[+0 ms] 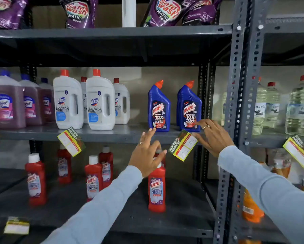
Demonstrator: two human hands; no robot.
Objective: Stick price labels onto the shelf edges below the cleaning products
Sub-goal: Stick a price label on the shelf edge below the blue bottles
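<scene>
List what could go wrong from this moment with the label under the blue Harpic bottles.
1. The price label hangs tilted off the shelf edge, with only the right hand at its upper corner; it may set crooked or peel off.
2. The right hand's fingers reach up to the right blue Harpic bottle, which stands near the edge, so a nudge could tip it.
3. The left hand hovers open right by a red Harpic bottle and could knock it.
</scene>
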